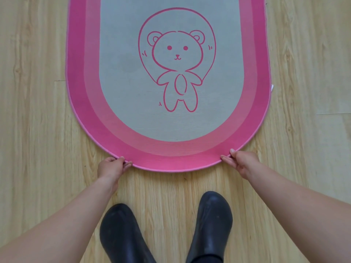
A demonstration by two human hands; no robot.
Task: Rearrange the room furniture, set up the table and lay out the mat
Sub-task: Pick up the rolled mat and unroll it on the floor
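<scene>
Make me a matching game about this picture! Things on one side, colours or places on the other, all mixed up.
Things:
1. bear
2. shoes
3. floor
4. left hand

Matches:
A. light wood
B. pinching the near edge of the mat
C. pink lines on grey
D. dark, nearly black

Pairs: 1-C, 2-D, 3-A, 4-B

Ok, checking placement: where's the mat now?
In the head view, the mat lies centre frame on the wood floor, its near curved edge pinched by the left hand and right hand.
</scene>
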